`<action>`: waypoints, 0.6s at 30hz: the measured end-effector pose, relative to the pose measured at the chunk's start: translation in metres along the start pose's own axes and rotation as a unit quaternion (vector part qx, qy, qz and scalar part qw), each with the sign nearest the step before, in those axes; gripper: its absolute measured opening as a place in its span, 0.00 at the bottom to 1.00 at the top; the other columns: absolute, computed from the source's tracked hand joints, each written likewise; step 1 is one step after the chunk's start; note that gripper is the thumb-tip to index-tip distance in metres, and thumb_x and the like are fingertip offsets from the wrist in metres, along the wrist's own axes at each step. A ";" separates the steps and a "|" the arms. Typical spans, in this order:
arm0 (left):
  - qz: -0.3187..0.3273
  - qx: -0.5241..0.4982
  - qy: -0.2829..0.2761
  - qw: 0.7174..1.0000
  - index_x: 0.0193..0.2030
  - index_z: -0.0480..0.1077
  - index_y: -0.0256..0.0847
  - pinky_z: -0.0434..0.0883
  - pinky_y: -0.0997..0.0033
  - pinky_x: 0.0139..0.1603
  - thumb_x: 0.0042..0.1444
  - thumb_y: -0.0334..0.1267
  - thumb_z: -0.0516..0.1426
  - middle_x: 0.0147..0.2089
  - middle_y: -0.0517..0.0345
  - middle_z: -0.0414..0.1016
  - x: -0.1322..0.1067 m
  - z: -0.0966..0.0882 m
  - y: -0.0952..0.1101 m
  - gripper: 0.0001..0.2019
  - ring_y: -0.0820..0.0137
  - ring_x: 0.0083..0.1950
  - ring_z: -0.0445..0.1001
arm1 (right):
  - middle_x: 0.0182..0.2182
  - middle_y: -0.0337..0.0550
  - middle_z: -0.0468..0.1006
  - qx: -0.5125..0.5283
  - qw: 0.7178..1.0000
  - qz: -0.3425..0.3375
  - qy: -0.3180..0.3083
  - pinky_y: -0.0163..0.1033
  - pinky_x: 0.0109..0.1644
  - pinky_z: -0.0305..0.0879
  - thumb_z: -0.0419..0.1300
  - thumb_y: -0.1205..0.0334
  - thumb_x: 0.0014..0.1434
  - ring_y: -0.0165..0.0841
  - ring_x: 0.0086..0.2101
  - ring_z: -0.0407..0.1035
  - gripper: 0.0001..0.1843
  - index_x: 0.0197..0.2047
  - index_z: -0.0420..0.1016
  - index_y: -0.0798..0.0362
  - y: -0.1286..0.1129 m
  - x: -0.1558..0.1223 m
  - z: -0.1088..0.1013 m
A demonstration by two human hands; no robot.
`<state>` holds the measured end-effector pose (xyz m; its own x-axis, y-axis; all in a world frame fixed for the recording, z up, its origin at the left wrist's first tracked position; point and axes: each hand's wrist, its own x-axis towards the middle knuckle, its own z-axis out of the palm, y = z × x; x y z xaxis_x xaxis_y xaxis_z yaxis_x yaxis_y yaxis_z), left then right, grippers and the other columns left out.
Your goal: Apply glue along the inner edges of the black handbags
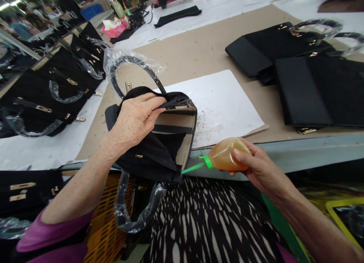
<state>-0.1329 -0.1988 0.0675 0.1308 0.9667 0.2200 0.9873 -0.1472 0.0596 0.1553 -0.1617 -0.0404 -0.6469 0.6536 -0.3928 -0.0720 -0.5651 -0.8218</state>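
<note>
A black handbag (145, 164) lies at the table's front edge with its open side turned to the right, showing a tan inside. My left hand (136, 118) is closed on the bag's upper edge, fingers pinching the black fabric. Clear plastic wraps both bag handles; one stands up behind the bag and the other hangs below the edge. In my right hand (256, 164) is a squeeze bottle (229, 155) of amber liquid, tilted with its green nozzle pointing left. The nozzle tip is at the lower corner of the bag's opening; whether it touches cannot be made out.
White paper (224, 103) lies on brown board (199, 46) behind the bag. More black handbags (315, 88) rest at the right, and a row of them (57, 81) stands at the left. A pink basket (116, 29) sits at the back. An orange crate (106, 221) is below the table.
</note>
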 end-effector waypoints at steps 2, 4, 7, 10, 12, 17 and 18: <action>-0.004 -0.004 -0.004 1.000 0.43 0.70 0.41 0.69 0.68 0.42 0.61 0.36 0.46 0.40 0.55 0.74 0.000 0.000 0.000 0.12 0.67 0.41 0.73 | 0.34 0.44 0.71 -0.003 1.000 0.001 -0.007 0.30 0.23 0.68 0.66 0.52 0.54 0.34 0.31 0.65 0.16 0.42 0.72 0.52 0.000 -0.004 0.002; -0.007 -0.007 -0.007 1.000 0.43 0.70 0.42 0.69 0.68 0.42 0.61 0.36 0.46 0.41 0.55 0.74 0.000 -0.001 0.000 0.13 0.66 0.42 0.73 | 0.33 0.43 0.71 -0.009 1.000 -0.009 -0.004 0.30 0.23 0.68 0.66 0.53 0.53 0.34 0.31 0.65 0.16 0.42 0.72 0.51 0.000 -0.008 0.003; -0.007 -0.008 -0.007 1.000 0.43 0.70 0.42 0.69 0.68 0.42 0.61 0.37 0.46 0.41 0.55 0.74 -0.002 0.000 0.000 0.12 0.66 0.42 0.73 | 0.34 0.43 0.72 -0.032 0.999 -0.032 -0.003 0.32 0.24 0.69 0.66 0.54 0.54 0.35 0.32 0.66 0.17 0.44 0.71 0.49 -0.001 -0.012 0.003; -0.011 -0.008 -0.003 1.000 0.43 0.71 0.41 0.69 0.67 0.42 0.61 0.37 0.47 0.41 0.54 0.74 -0.003 0.000 0.001 0.12 0.66 0.41 0.72 | 0.35 0.42 0.73 -0.070 0.996 -0.062 0.009 0.33 0.26 0.71 0.66 0.55 0.54 0.36 0.33 0.67 0.17 0.45 0.71 0.48 -0.003 -0.011 0.003; -0.013 -0.010 -0.002 1.000 0.43 0.71 0.40 0.69 0.67 0.42 0.61 0.37 0.47 0.40 0.54 0.74 -0.004 0.000 0.001 0.12 0.66 0.41 0.72 | 0.36 0.41 0.73 -0.093 0.992 -0.080 0.027 0.34 0.26 0.71 0.67 0.55 0.53 0.36 0.33 0.68 0.17 0.44 0.71 0.47 -0.003 -0.007 0.004; -0.010 -0.013 0.000 1.000 0.44 0.71 0.41 0.70 0.67 0.41 0.61 0.37 0.48 0.41 0.54 0.74 -0.004 0.001 0.000 0.12 0.67 0.41 0.73 | 0.36 0.39 0.73 -0.164 0.976 -0.120 0.072 0.38 0.30 0.71 0.68 0.53 0.51 0.39 0.34 0.68 0.19 0.44 0.70 0.45 -0.005 0.001 0.002; -0.009 -0.013 0.003 1.000 0.44 0.71 0.41 0.70 0.67 0.42 0.61 0.37 0.48 0.41 0.54 0.74 -0.004 0.002 0.000 0.12 0.67 0.41 0.73 | 0.37 0.39 0.72 -0.191 0.969 -0.135 0.081 0.39 0.33 0.71 0.68 0.52 0.51 0.39 0.35 0.68 0.19 0.45 0.69 0.45 -0.006 0.002 0.001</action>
<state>-0.1333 -0.2022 0.0650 0.1115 0.9680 0.2247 0.9869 -0.1343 0.0890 0.1536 -0.1582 -0.0359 -0.5131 0.8401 -0.1758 0.0842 -0.1546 -0.9844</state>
